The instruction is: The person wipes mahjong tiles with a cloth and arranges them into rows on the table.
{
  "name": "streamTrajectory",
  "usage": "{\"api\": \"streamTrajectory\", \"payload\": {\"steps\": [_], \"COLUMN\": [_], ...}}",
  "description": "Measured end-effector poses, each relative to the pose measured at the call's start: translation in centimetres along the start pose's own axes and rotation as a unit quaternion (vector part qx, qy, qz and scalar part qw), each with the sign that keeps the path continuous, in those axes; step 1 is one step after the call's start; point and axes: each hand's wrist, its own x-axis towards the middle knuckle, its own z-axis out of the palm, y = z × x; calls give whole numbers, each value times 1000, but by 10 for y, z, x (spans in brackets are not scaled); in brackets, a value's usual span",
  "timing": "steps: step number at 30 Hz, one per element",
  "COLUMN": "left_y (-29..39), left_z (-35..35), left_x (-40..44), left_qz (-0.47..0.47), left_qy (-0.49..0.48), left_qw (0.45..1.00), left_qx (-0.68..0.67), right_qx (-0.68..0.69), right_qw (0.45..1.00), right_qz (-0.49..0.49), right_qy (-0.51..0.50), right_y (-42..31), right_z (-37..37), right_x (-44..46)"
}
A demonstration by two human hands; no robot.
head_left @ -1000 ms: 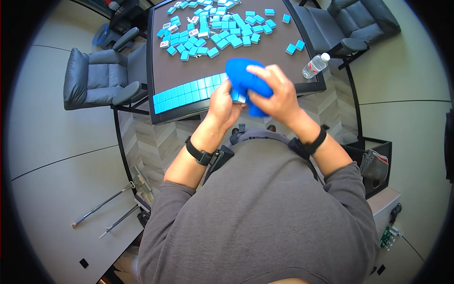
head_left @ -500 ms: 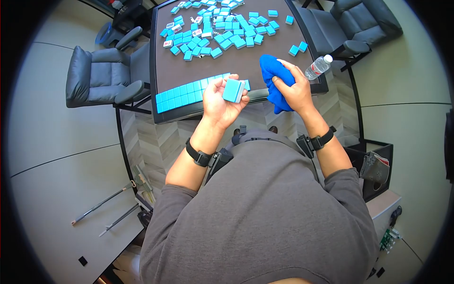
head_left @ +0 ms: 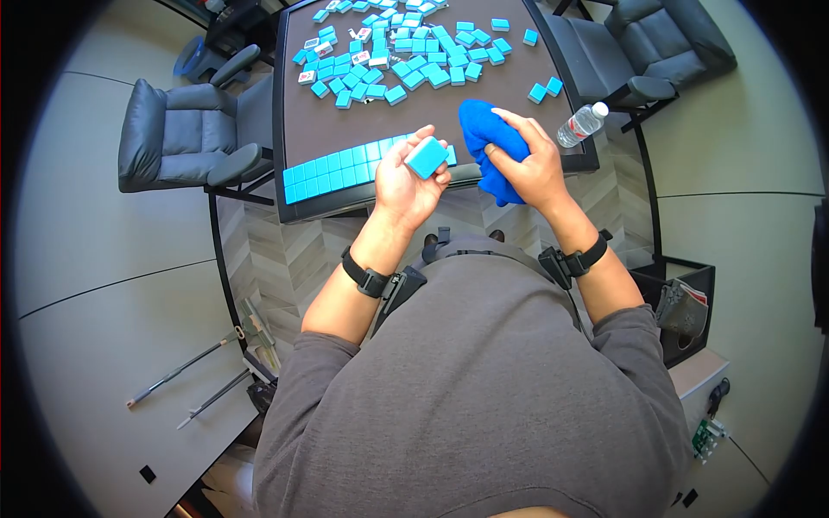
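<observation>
A mahjong tile (head_left: 427, 159) with its blue-green back turned up lies in my left hand (head_left: 402, 186), the fingers curled around it. My right hand (head_left: 537, 168) grips a bunched blue cloth (head_left: 490, 147), a little to the right of the tile and apart from it. Beneath and left of my left hand, mahjong tiles in neat rows (head_left: 332, 173) line the near edge of the table (head_left: 406, 119); the hand hides part of them. Farther back, many loose mahjong tiles (head_left: 414, 60) are scattered, most with blue backs up and a few showing white faces.
A clear water bottle (head_left: 582, 124) stands at the table's near right corner. Grey armchairs flank the table, one on the left (head_left: 186, 134) and another on the right (head_left: 639, 52). A dark open box (head_left: 691, 302) holding a grey item sits by my right side.
The tile has turned in my left hand, so its white side no longer shows. My right hand and the blue cloth have shifted slightly left, closer to it.
</observation>
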Motion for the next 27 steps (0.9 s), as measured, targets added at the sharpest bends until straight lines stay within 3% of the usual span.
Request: {"api": "streamTrajectory", "payload": {"steps": [4, 6, 8, 11, 13, 14, 15, 19, 21, 24, 26, 27], "left_y": [-8, -14, -19, -15, -11, -10, -7, 6, 3, -8, -15, -16], "left_z": [0, 36, 18, 30, -23, 17, 27, 34, 20, 11, 45, 41], "left_x": [10, 3, 6, 3, 10, -7, -12, -9, -1, 7, 1, 0], "left_qz": [1, 49, 68, 68, 36, 55, 55, 104, 82, 53, 92, 82], "left_qy": [-94, 90, 100, 65, -70, 35, 33, 51, 67, 0, 124, 125], "left_qw": [995, 995, 991, 995, 997, 996, 996, 991, 992, 999, 987, 988], "left_qx": [-45, 18, 52, 18, 8, 56, 60, 73, 63, 13, 46, 39], "right_qx": [-32, -51, -86, -90, -156, -195, -177, -130, -71, -14, -39, -57], "right_qw": [996, 987, 980, 981, 984, 980, 984, 991, 997, 995, 984, 979], "right_qz": [-80, -153, -175, -172, -83, -44, 18, 19, -27, -97, -172, -198], "right_qy": [-5, -13, -25, -3, -4, 1, 11, 23, 31, 25, 2, -11], "right_y": [-30, -45, -52, -35, 3, 27, 38, 25, 2, -35, -50, -57], "right_z": [14, 22, 31, 29, 30, 27, 20, 0, -1, 8, 18, 21], "right_x": [2, 1, -3, 5, 16, 22, 23, 11, 12, 9, 5, 2]}}
